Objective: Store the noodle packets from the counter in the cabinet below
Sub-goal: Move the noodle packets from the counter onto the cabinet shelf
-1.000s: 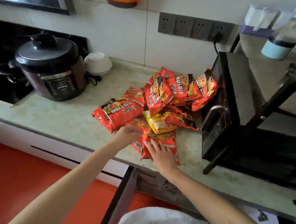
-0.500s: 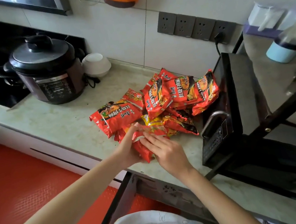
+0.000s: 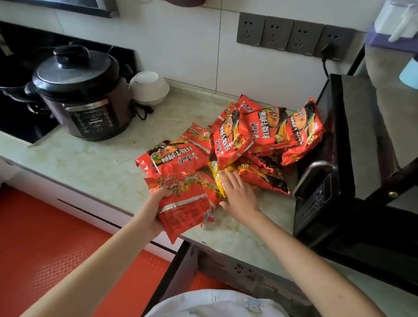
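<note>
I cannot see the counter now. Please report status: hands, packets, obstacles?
Left hand gripping red packets. Right hand open on yellow packet. Pile remains. Nothing blocking.

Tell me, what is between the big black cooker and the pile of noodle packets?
Only bare counter lies between the cooker and the noodle packets, as the head view shows.

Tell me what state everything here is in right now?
Left hand: gripping a red noodle packet.
Right hand: open, flat on the yellow packet.
Packet pile: heaped on the counter.
Pressure cooker: lid on.
Cabinet door: open.
Wall socket: one plug in.
</note>
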A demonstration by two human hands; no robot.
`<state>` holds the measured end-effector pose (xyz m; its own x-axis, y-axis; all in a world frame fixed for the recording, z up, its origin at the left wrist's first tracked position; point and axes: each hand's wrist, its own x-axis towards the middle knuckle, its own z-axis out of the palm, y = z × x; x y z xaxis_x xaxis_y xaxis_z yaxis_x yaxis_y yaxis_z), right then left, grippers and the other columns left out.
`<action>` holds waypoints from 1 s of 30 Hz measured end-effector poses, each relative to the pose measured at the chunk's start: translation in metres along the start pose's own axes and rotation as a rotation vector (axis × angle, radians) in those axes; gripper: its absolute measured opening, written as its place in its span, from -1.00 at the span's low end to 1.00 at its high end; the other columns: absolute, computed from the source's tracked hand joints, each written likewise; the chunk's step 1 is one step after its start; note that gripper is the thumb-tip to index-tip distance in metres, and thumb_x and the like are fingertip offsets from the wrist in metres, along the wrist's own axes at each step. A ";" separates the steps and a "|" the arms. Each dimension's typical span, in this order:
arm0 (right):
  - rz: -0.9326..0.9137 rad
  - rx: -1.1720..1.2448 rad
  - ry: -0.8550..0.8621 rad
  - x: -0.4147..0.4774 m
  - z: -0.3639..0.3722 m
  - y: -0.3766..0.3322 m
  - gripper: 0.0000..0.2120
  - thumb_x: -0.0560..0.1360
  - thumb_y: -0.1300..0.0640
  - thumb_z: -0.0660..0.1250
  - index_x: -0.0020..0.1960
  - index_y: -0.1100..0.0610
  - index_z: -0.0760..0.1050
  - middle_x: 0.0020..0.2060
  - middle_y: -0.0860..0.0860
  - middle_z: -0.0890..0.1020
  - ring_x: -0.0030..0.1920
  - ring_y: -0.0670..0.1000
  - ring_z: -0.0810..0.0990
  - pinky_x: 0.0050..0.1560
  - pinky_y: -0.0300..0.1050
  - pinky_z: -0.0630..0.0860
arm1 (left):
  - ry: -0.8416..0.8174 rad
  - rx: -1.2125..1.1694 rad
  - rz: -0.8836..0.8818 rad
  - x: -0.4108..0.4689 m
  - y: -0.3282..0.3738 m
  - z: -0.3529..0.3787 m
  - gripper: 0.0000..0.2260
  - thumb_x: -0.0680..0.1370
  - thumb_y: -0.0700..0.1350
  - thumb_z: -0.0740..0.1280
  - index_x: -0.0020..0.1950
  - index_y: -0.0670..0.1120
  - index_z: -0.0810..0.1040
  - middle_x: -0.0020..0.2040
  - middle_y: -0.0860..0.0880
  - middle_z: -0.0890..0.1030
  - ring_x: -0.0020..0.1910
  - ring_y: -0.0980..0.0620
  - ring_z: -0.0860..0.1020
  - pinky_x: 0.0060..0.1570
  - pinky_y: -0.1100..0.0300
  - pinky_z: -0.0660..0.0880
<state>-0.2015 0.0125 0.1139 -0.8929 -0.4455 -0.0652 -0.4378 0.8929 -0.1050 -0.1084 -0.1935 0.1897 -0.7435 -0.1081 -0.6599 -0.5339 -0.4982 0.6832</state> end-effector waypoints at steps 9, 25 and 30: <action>-0.004 -0.065 0.149 0.022 -0.009 0.003 -0.38 0.47 0.12 0.40 0.47 0.05 0.25 0.39 0.03 0.43 0.47 0.09 0.26 0.47 0.09 0.04 | 0.099 -0.067 0.009 -0.009 -0.003 -0.022 -0.92 0.55 -0.11 0.26 0.01 -0.08 0.46 -0.04 -0.13 0.63 -0.07 -0.12 0.60 0.00 -0.05 0.52; 0.544 1.831 0.421 -0.052 -0.126 -0.037 -0.70 0.53 0.25 0.26 0.25 0.12 0.49 0.11 0.14 0.63 0.09 0.18 0.62 0.14 0.19 0.54 | 0.006 -0.154 0.036 -0.060 -0.030 -0.041 -0.76 0.57 -0.04 0.25 0.19 -0.09 0.47 0.05 -0.15 0.64 -0.04 -0.11 0.63 -0.03 -0.05 0.54; 0.576 2.051 0.295 -0.133 -0.107 -0.085 -0.77 0.60 0.21 0.17 0.21 0.17 0.49 -0.01 0.06 0.67 -0.08 0.00 0.66 -0.10 -0.06 0.63 | -0.183 -0.253 -0.011 -0.091 -0.058 -0.038 -0.75 0.56 -0.03 0.18 0.12 -0.10 0.55 -0.14 -0.11 0.71 -0.22 -0.06 0.69 -0.11 0.01 0.61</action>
<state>-0.0568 0.0031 0.2374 -0.9251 -0.0209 -0.3792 0.3362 -0.5093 -0.7922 0.0056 -0.1880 0.1982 -0.8106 0.0443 -0.5839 -0.4428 -0.6990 0.5615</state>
